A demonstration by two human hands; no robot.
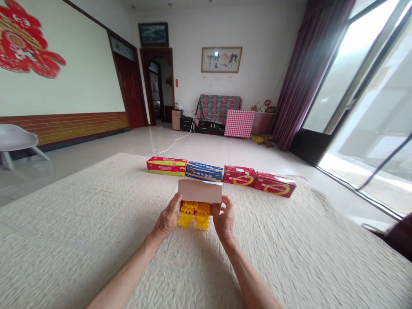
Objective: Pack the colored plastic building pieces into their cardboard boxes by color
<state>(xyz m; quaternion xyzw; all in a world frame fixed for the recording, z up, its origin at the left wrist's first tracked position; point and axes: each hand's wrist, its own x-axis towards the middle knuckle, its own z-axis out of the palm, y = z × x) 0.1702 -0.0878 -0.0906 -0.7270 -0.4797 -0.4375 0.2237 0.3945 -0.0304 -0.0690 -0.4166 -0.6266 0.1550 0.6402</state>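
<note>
Between my hands is a cardboard box whose plain greyish-brown flap stands up and faces me. Yellow toothed plastic pieces show below the flap, some stacked at the box's opening and some lower on the quilt. My left hand grips the box's left side, with the thumb near the flap's lower corner. On the right side, my right hand is closed around the box edge, its fingers bent. The rest of the box is hidden behind the flap and my hands.
Just beyond stands a row of boxes: a red and yellow-green box, a blue box, a red box and another red box. All rest on a cream quilted cover. A white chair stands far left.
</note>
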